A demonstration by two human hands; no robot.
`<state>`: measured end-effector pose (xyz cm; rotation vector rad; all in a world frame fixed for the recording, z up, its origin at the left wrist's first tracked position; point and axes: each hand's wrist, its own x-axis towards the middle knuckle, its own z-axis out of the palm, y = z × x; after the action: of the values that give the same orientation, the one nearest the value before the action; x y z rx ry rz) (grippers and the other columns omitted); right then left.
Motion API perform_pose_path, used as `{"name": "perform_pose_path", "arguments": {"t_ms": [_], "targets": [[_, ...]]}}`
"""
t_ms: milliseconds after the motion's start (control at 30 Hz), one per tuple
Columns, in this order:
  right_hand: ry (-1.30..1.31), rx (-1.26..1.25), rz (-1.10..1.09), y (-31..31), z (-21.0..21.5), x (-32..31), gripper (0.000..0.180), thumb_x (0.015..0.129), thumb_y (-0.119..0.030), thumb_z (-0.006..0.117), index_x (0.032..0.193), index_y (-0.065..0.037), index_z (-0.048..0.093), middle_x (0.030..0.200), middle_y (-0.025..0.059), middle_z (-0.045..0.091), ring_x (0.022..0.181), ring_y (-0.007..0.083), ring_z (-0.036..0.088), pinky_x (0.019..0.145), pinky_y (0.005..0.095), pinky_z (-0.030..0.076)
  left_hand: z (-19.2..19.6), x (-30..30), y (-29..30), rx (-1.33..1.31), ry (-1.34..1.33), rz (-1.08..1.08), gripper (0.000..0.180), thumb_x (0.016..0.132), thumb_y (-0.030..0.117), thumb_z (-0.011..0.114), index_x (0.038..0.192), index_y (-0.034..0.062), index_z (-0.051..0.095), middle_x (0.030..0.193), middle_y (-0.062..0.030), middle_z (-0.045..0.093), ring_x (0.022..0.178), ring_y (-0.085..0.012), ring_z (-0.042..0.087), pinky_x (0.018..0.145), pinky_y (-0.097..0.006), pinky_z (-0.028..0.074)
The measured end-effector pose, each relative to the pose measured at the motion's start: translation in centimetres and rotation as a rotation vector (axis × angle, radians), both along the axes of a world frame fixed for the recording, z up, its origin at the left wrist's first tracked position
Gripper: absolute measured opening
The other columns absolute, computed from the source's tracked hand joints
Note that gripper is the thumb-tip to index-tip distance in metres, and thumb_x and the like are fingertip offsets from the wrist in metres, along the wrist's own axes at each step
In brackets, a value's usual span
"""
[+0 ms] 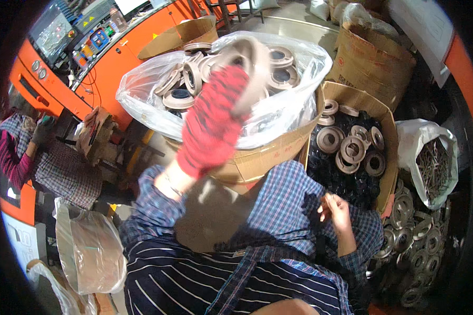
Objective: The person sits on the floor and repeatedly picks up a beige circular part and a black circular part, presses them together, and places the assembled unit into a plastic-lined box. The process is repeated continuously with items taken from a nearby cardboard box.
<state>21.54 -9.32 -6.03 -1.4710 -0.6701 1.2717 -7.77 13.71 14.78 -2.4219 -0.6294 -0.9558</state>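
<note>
In a red and black striped glove, my left hand (213, 126) is raised over a large box lined with clear plastic. It grips a tan flanged ring (255, 65), and both are smeared by motion. Below lie several more tan rings (178, 98) heaped in the liner (147, 113), some with dark centres. My bare right hand (337, 212) is near my checked lap, its fingers curled together. A dark, ragged patch (312, 207) shows beside those fingers; whether it is a held thing or a shadow I cannot tell.
At my right, an open carton (389, 126) holds tan rings on black plastic. Beside it stand a white sack (410, 139) of thin brownish pieces and a pile of rings (404, 231). Another person (16, 152) sits at far left, near orange machinery (123, 63). A tall carton (373, 65) stands behind.
</note>
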Motion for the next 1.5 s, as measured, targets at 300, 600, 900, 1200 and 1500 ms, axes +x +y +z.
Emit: {"name": "perform_pose_path", "arguments": {"t_ms": [300,600,900,1200,1500], "targets": [[-0.305,-0.180,0.134,-1.4,-6.3,0.5,0.035,0.100,-0.030,0.061,0.094,0.004,0.065,0.074,0.0125,0.068,0.054,0.0158,0.061,0.053,0.0312,0.051,7.5,-6.4,16.0,-0.548,-0.131,0.379,0.059,0.093,0.048,0.065,0.138,0.0112,0.058,0.128,-0.0167,0.066,0.117,-0.0323,0.064,0.099,-0.038,0.048],[-0.120,-0.317,-0.045,-0.8,-5.9,1.2,0.032,0.102,-0.022,0.056,0.105,0.009,0.064,0.069,0.0126,0.065,0.046,0.0160,0.057,0.046,0.0287,0.048,2.0,-5.0,39.3,-0.491,0.250,0.880,0.076,0.080,0.031,0.073,0.150,0.0222,0.042,0.152,-0.0103,0.046,0.138,-0.0356,0.045,0.111,-0.054,0.037],[-0.045,-0.415,-0.105,0.1,-5.4,2.0,0.030,0.103,-0.022,0.055,0.105,0.007,0.062,0.073,0.0128,0.063,0.048,0.0160,0.059,0.041,0.0297,0.050,-1.5,-4.9,45.8,-0.651,0.299,0.783,0.066,0.081,0.019,0.068,0.144,0.0185,0.051,0.144,-0.0143,0.054,0.132,-0.0337,0.052,0.109,-0.044,0.043],[-0.031,-0.386,-0.105,-0.1,-5.2,2.1,0.030,0.102,-0.024,0.057,0.105,0.005,0.061,0.073,0.0116,0.064,0.048,0.0147,0.059,0.040,0.0279,0.050,1.9,-3.0,34.0,-0.491,0.328,0.425,0.053,0.080,0.029,0.068,0.130,0.0118,0.063,0.111,-0.0184,0.069,0.106,-0.0361,0.065,0.093,-0.042,0.050],[-0.046,-0.351,-0.095,-0.1,-4.9,1.9,0.033,0.101,-0.025,0.057,0.108,0.006,0.062,0.078,0.0118,0.064,0.054,0.0149,0.061,0.044,0.0285,0.050,1.0,-1.9,15.3,-0.770,0.281,0.328,0.083,0.083,0.059,0.064,0.149,0.0122,0.044,0.133,-0.0247,0.057,0.126,-0.0374,0.054,0.105,-0.046,0.043]]}}
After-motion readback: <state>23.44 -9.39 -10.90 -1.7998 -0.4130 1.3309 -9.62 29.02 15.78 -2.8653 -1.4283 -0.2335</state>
